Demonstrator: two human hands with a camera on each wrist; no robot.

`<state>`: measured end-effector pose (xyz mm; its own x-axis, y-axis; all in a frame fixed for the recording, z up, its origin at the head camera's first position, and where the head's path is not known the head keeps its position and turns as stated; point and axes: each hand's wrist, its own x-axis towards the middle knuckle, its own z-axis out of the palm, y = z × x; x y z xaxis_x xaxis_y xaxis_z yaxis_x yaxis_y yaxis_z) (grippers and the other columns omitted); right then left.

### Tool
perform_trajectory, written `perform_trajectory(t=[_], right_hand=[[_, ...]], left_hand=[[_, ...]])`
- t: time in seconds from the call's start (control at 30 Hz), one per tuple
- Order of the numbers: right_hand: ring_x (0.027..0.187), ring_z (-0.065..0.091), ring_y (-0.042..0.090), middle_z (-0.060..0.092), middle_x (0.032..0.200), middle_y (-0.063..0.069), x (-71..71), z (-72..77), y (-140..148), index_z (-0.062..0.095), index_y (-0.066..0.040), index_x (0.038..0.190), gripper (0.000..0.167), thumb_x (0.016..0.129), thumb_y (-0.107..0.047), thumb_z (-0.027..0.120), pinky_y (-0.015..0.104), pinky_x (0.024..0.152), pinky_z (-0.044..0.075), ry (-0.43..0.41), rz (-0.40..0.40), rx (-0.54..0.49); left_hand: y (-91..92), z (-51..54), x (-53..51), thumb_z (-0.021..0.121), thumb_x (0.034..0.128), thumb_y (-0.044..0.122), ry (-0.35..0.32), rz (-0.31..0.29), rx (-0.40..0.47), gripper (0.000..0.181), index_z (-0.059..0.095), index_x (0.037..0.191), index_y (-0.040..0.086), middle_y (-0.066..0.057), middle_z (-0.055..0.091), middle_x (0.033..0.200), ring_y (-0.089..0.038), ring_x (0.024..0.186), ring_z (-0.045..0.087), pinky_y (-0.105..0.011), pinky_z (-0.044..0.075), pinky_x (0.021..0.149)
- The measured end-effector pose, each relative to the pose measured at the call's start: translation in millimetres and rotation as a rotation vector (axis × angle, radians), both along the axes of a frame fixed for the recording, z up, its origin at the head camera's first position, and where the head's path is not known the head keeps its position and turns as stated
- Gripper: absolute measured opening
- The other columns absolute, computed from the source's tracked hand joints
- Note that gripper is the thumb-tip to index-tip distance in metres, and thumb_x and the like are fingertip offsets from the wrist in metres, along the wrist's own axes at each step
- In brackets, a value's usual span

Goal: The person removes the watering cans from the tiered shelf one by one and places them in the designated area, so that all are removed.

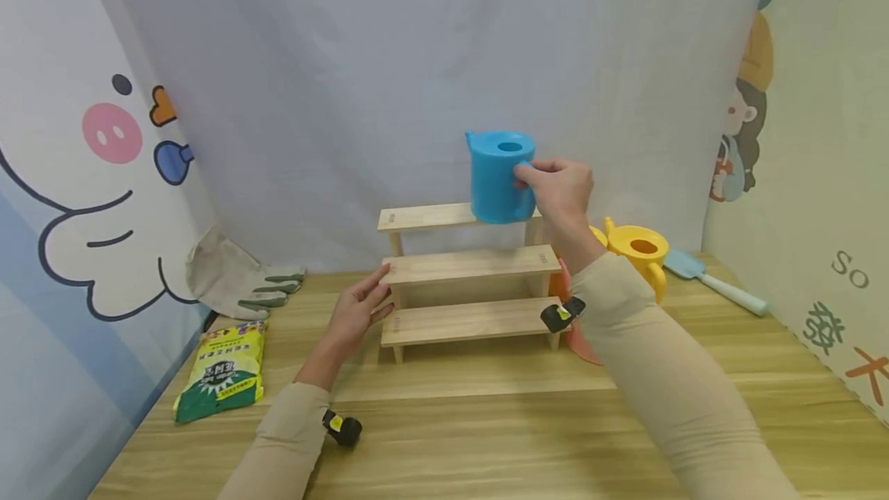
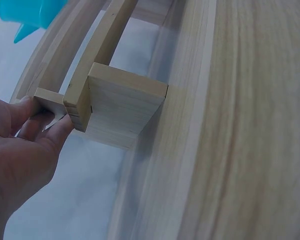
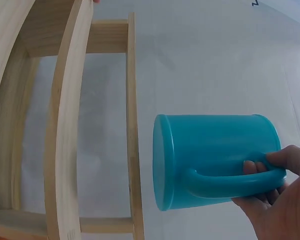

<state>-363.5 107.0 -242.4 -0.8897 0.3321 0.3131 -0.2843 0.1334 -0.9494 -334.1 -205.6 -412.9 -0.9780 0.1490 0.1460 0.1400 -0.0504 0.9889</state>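
Note:
A small three-tier wooden shelf (image 1: 472, 265) stands on the table. My left hand (image 1: 357, 315) is at its left side; in the left wrist view the thumb and fingers (image 2: 60, 132) pinch the end of a shelf board (image 2: 50, 100). My right hand (image 1: 559, 187) grips the handle of a blue watering can (image 1: 501, 184), holding it upright at the top tier. The right wrist view shows a gap between the can's base (image 3: 160, 162) and the top board (image 3: 133, 130), with the fingers (image 3: 255, 167) curled round the handle's upper part.
Right of the shelf are a yellow watering can (image 1: 635, 241), another yellow item partly behind my arm, and a reddish object (image 1: 583, 346) mostly hidden. A light-blue trowel (image 1: 722, 284) lies farther right. On the left lie a work glove (image 1: 229, 276) and a yellow-green packet (image 1: 222, 369).

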Motion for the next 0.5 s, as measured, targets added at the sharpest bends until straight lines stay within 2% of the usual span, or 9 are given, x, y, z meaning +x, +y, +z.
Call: perform_trajectory(t=[0.3, 0.5], right_hand=[[0.108, 0.062, 0.025, 0.071, 0.104, 0.013, 20.2, -4.4, 46, 0.073, 0.001, 0.115, 0.037, 0.09, -0.026, 0.077, 0.048, 0.11, 0.043, -0.05, -0.052, 0.026], [0.106, 0.066, 0.024, 0.073, 0.1, 0.01, 30.5, -13.2, 67, 0.072, 0.001, 0.118, 0.04, 0.09, -0.027, 0.078, 0.048, 0.11, 0.043, -0.085, -0.066, 0.02]], left_hand=[[0.0, -1.2, -0.4, 0.042, 0.1092, 0.012, 0.009, -0.009, 0.001, 0.049, 0.033, 0.157, 0.009, -0.016, 0.019, 0.163, -0.035, 0.146, 0.028, -0.038, 0.046, 0.108], [-0.8, -0.4, -1.0, 0.043, 0.1091, 0.011, 0.008, -0.009, 0.012, 0.049, 0.032, 0.157, 0.008, -0.016, 0.019, 0.163, -0.034, 0.146, 0.027, -0.038, 0.045, 0.108]])
